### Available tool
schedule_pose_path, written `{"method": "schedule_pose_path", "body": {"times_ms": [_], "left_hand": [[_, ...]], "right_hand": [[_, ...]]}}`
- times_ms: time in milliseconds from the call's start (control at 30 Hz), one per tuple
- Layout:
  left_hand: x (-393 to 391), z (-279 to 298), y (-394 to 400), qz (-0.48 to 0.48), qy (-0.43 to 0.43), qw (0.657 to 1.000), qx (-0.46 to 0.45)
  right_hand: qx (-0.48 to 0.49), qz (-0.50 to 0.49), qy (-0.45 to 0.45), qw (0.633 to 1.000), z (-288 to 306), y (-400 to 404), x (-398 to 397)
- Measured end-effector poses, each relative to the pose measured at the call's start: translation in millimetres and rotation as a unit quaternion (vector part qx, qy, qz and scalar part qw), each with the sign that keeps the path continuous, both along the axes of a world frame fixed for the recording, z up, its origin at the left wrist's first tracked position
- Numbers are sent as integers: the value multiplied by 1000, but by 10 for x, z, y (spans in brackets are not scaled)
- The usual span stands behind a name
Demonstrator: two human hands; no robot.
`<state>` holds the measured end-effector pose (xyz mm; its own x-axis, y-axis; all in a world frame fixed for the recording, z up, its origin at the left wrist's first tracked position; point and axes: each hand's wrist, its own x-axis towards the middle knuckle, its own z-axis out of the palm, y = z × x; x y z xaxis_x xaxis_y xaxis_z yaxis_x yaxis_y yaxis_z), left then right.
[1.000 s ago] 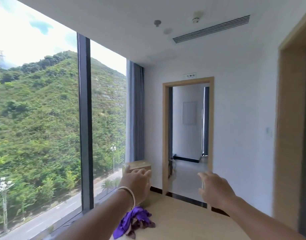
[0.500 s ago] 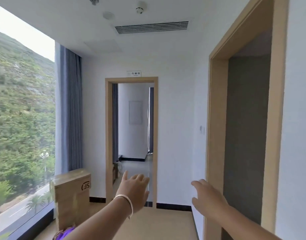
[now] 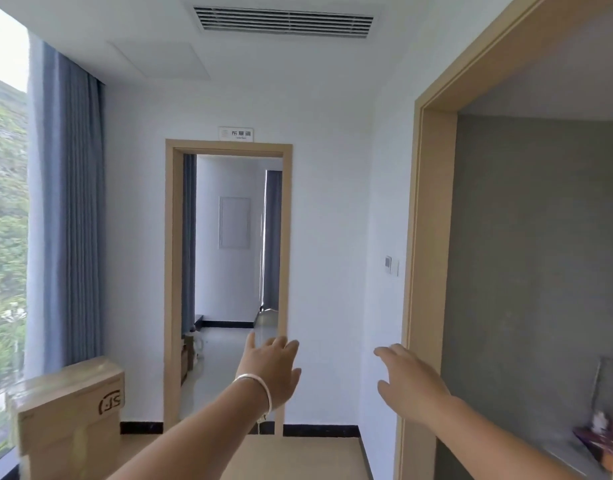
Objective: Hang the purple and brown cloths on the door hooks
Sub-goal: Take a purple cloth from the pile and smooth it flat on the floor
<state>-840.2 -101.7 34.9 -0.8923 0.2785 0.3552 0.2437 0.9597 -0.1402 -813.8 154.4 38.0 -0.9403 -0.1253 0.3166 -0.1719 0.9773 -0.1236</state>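
Note:
My left hand [image 3: 272,370], with a silver bangle on the wrist, is raised in front of me, fingers straight and holding nothing. My right hand [image 3: 410,384] is raised beside it, fingers loosely spread and empty. Neither the purple nor the brown cloth is in view. No door hooks are visible. A wooden door frame [image 3: 424,271] stands close on the right, opening onto a grey-walled space.
A cardboard box [image 3: 69,410] stands at lower left by the blue curtain [image 3: 67,202] and window. Straight ahead is an open doorway [image 3: 228,289] into another room. A wooden surface [image 3: 298,459] lies below my arms. Small blurred items [image 3: 599,434] sit at lower right.
The view has swung right, away from the window. The purple cloth on the wooden surface has dropped out of sight. The right-hand door frame came closer. Both hands stay raised and empty.

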Motion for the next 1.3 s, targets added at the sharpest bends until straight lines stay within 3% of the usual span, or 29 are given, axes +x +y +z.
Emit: {"method": "schedule_pose_path", "body": {"times_ms": [333, 833, 1300], "left_hand": [[-1415, -201, 105, -14, -17, 1000, -17], [-3902, -85, 726, 38, -25, 997, -54], [-6194, -160, 942, -7, -5, 998, -63]], "right_hand": [[21, 9, -15, 1000, -161, -13, -1365], [-53, 22, -42, 997, -48, 712, -4032], [-38, 8, -30, 999, -162, 829, -6079]]}}
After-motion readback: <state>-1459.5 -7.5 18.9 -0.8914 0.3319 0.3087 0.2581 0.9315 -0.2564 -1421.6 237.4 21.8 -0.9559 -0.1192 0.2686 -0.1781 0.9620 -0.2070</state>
